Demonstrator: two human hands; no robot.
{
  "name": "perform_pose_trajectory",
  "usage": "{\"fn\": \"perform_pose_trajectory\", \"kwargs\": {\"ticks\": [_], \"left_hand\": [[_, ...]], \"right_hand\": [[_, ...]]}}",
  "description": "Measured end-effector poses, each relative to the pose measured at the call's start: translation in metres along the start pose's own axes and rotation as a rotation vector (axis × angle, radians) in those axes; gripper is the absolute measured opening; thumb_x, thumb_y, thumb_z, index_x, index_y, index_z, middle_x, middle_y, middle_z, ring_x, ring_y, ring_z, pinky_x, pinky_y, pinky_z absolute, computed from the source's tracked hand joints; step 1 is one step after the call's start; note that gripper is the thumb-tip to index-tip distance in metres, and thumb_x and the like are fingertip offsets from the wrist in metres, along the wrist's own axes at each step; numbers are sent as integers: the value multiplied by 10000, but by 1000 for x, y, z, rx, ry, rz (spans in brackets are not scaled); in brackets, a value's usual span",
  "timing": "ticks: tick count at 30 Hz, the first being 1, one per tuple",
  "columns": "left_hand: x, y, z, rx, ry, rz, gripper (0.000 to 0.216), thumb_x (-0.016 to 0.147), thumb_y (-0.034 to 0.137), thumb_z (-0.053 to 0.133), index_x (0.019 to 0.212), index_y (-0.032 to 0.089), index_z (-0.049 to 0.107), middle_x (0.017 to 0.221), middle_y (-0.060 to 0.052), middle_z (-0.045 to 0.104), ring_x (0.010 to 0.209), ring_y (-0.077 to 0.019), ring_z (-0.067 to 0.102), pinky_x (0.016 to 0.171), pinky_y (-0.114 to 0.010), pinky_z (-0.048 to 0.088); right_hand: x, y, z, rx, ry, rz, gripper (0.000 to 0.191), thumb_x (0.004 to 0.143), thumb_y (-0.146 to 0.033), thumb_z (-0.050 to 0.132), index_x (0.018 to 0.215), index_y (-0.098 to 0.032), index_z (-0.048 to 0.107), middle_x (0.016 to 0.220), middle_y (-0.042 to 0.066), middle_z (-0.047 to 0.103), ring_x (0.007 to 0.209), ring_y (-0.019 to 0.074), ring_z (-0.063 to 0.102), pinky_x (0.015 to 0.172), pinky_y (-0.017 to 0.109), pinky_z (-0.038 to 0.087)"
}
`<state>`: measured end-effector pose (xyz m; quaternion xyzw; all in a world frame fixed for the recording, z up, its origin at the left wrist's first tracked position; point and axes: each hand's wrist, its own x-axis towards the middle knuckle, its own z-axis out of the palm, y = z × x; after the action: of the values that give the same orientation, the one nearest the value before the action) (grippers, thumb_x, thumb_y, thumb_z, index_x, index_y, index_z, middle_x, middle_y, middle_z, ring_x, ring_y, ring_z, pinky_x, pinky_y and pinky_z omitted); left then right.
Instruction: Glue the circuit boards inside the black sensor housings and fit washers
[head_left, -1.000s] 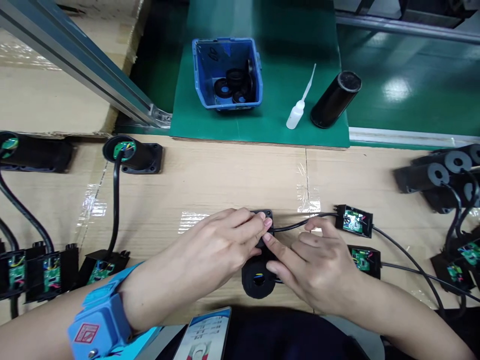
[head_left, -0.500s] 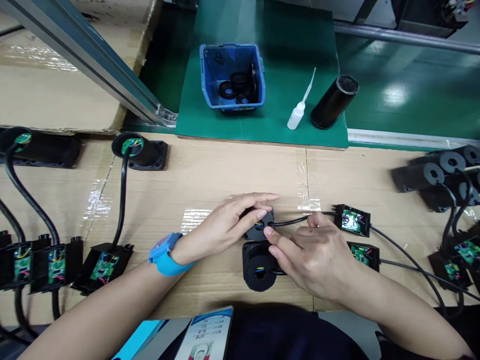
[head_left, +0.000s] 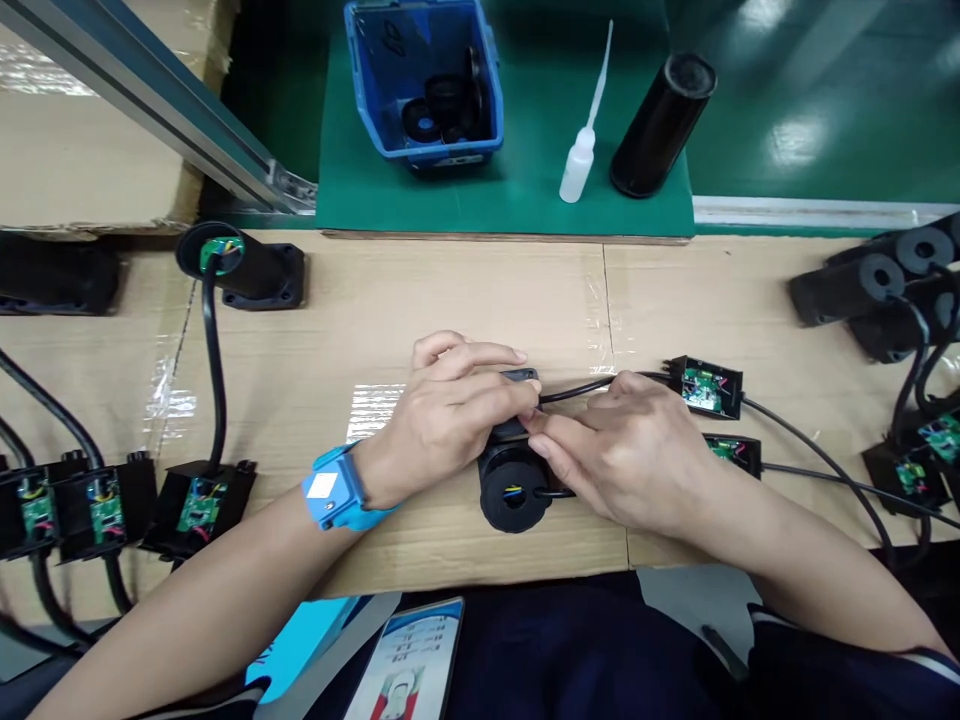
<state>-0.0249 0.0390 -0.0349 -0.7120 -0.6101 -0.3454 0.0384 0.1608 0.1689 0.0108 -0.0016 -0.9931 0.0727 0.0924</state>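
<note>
My left hand (head_left: 457, 410) curls over a black cylindrical housing (head_left: 511, 430), its fingers closed on the top and mostly covering it. My right hand (head_left: 630, 455) is pinched at the housing's right side, its fingertips meeting those of my left hand. Whatever sits in that pinch is too small or hidden to make out. A black cable (head_left: 574, 391) runs from the housing, past my right hand, to a small open black box with a green circuit board (head_left: 703, 388). Nearer to me stands a second black housing (head_left: 513, 497) with coloured wires showing in its centre hole.
On the green mat are a blue bin (head_left: 424, 150) of black rings, a white dropper bottle (head_left: 577, 165) and a black cylinder (head_left: 660, 130). Cabled housings and open boxes (head_left: 201, 505) line the left; more black housings (head_left: 847, 290) are piled at right. A metal post (head_left: 187, 110) slants at upper left.
My left hand has gone from stretched fingers to curled ones over the housing, and its wrist has turned. My right hand stays pinched there. The whole view has shifted, so things appear higher.
</note>
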Motion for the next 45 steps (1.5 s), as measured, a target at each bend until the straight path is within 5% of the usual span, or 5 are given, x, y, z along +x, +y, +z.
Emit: {"fn": "perform_pose_trajectory", "kwargs": {"ticks": [7,15,27,37,45], "left_hand": [[-1,3,2,-2,20,-73,290,952,30,504,1107,250,611,963,37,797,929,-127,747,970,-371,468],[-2,6,1,35,-28,-127,361,937,-3,446,1122,278,579,1007,53,793,939,-140,740,978,-410,461],[-4,4,-15,271,-84,109,425,968,91,559,1280,379,580,845,99,775,1231,-211,688,984,-460,463],[2,24,-35,100,-316,-40,262,950,233,606,1202,241,538,1237,-22,755,1388,-268,565,1267,-594,230],[5,47,-39,221,-417,-167,581,949,419,682,1437,257,411,1168,-34,755,1435,-315,506,1296,-680,101]], "right_hand": [[-1,-4,-2,110,13,7,390,1105,-315,390,1122,-113,723,1011,88,717,912,218,628,684,342,479],[-26,-4,3,213,14,-34,475,1093,-417,407,1410,-117,596,1445,74,618,1202,271,557,931,437,507],[-31,-4,-1,199,10,18,410,993,-320,474,1343,-150,604,1483,49,593,942,244,562,840,436,389],[-32,-6,4,201,3,20,416,911,-319,528,1286,-148,588,1477,63,593,1041,251,554,913,437,384],[-38,-9,7,195,-12,10,372,942,-280,492,1294,-181,561,1540,47,516,1197,254,519,1051,463,375]]}}
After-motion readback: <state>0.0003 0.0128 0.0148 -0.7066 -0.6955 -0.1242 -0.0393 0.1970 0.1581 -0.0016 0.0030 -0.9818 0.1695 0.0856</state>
